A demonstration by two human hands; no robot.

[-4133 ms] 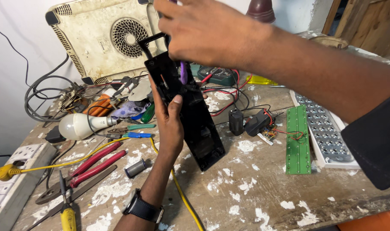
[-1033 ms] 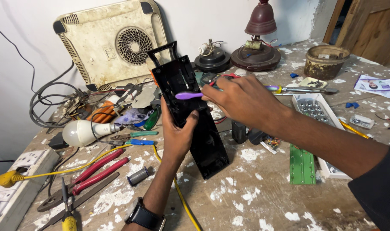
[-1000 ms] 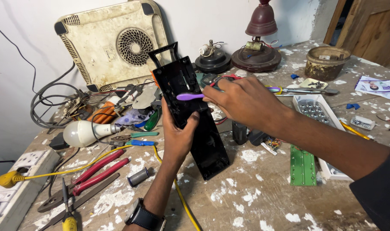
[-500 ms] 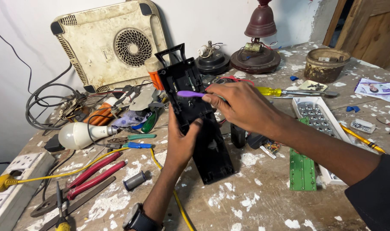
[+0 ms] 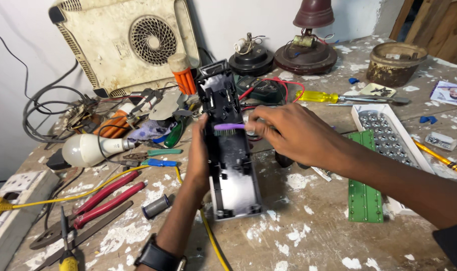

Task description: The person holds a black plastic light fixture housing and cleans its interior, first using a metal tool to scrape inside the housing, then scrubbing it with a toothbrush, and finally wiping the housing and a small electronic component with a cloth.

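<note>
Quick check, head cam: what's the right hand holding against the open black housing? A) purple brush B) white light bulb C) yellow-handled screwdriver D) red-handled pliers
A: the right hand holds the purple brush across the black housing, which the left hand steadies; the yellow-handled screwdriver, red-handled pliers and light bulb lie untouched on the bench.

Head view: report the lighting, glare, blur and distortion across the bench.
Head view: soft, even light with faint shadows only; a pale sheen on the black housing held by the left hand; slight motion blur on the right hand and its purple brush; the light bulb reads bright but not blown out; wide-angle bending at the edges.
</note>
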